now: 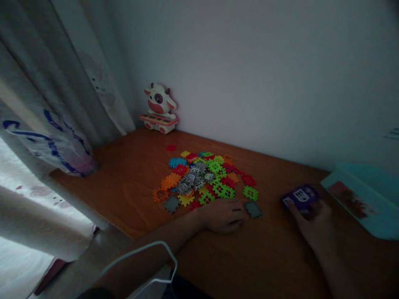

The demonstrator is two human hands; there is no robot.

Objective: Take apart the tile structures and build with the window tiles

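Observation:
My right hand (314, 224) grips a purple boxy toy piece (293, 199) with a white window panel on its upper face, at the right of the table. Thumb and fingers are wrapped around its near side. My left hand (222, 216) rests on the tabletop at the front edge of a pile of interlocking plastic tiles (215, 168), its fingers curled downward. What lies under those fingers is hidden. Green, red, yellow, orange, blue and grey tiles make up the pile, with small grey window pieces (190, 180) on top. A grey square tile (253, 209) lies just right of my left hand.
A cow-shaped toy keyboard (159, 110) stands at the back left against the wall. At the right sits a light teal container (358, 199) with a picture on it. A plastic bag (65, 145) is at the table's left edge, beside curtains. A white cable (149, 245) crosses my left forearm.

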